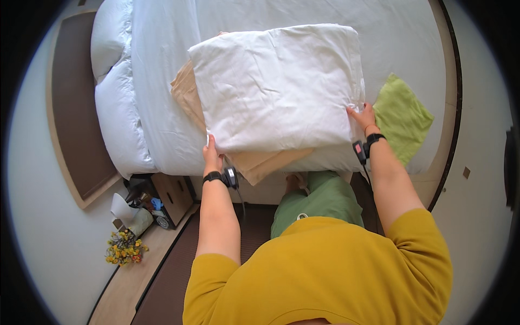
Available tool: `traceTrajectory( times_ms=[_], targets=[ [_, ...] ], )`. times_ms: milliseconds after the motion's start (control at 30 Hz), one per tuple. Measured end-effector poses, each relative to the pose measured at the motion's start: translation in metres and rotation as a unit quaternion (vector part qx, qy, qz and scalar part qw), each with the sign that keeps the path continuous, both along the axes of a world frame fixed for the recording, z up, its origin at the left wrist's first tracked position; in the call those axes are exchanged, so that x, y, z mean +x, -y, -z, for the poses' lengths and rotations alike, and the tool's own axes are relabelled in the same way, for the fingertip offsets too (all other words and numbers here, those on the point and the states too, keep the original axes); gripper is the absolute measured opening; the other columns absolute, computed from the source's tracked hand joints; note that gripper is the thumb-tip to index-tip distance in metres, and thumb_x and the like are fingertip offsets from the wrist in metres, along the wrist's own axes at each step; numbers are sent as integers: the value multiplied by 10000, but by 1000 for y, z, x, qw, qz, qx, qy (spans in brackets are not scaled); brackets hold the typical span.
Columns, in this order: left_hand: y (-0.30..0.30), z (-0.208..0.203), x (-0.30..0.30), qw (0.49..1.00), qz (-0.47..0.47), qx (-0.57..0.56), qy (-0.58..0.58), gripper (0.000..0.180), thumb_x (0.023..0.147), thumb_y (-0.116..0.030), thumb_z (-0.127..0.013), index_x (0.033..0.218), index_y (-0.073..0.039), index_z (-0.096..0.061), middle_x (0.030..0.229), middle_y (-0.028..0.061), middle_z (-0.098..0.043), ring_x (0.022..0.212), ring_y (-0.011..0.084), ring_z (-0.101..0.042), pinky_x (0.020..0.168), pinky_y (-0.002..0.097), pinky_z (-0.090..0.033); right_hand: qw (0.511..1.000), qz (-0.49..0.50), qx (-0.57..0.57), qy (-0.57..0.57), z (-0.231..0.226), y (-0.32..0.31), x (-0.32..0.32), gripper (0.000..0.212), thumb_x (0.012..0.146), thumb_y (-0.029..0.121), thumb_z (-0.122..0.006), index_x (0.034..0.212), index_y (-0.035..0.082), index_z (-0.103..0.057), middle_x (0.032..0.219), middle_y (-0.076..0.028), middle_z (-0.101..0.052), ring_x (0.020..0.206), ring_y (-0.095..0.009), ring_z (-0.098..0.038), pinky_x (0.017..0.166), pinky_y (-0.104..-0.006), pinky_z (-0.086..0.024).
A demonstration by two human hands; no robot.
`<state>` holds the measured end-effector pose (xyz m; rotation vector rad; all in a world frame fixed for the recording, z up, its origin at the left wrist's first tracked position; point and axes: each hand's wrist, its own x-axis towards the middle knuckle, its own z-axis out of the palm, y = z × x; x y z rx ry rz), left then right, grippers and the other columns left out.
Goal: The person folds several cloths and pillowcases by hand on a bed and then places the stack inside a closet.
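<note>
A white folded sheet or cover (pixel 276 86) lies spread over the bed in front of me. My left hand (pixel 212 154) pinches its near left corner, thumb on top. At the right edge my right hand (pixel 364 116) grips the cloth between thumb and fingers, bunching it slightly. Beneath it a beige cloth (pixel 265 165) sticks out on the left and along the near side, where it hangs over the mattress edge. To the right of my right hand lies a light green cloth (pixel 402 114), separate from the white one.
White pillows (pixel 122 114) line the left end of the bed (pixel 162 32), by a brown headboard panel (pixel 78 108). At lower left stand a bedside cabinet (pixel 172 195), a white lamp (pixel 123 210) and yellow flowers (pixel 125 248) on a wooden ledge (pixel 127 287).
</note>
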<state>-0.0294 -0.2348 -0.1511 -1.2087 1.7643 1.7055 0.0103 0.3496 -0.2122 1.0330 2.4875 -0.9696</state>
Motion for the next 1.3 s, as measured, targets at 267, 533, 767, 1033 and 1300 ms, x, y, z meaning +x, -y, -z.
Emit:
traceTrajectory(
  times_ms=[267,533,767,1033,1300],
  targets=[
    [-18,-125,-7,992,-1,101,-81,493,781,-216,-730,1180,0,-539,1048,120,-623,932,219,-608,788,373,-511,853,128,-492,118,-109,26,-8,530,730,285,-729,1173,46,-564,987,-103,-659,840,-221,-651,750,-386,-538],
    [54,-167,84,914,192,-333,-132,308,781,-142,-737,1003,-18,-562,865,66,-601,693,121,-553,616,266,-472,838,116,-528,82,-178,-10,60,479,749,229,-706,1165,25,-586,1012,-92,-666,864,-211,-655,793,-359,-536],
    [-1,-87,129,823,368,-396,-174,529,749,-248,-743,1201,-50,-551,1159,182,-597,1095,367,-547,945,423,-448,944,35,-278,176,-105,30,81,435,717,159,-644,1114,1,-564,922,-123,-629,759,-236,-616,710,-374,-512],
    [-79,-81,121,886,450,-18,-113,556,886,-544,-502,1288,-162,-547,1388,137,-449,1233,306,-459,997,435,-381,884,-104,-448,83,-244,137,21,511,763,147,-644,1241,30,-510,1035,-76,-607,901,-182,-594,798,-340,-499],
    [45,-177,80,914,183,361,29,872,837,-780,-339,1453,-163,-315,1431,101,-417,1275,300,-431,975,453,-383,797,-481,-355,91,-255,356,-6,835,773,198,-673,1431,-69,-234,1338,-263,-469,1243,-320,-465,1033,-339,-365]
  ],
)
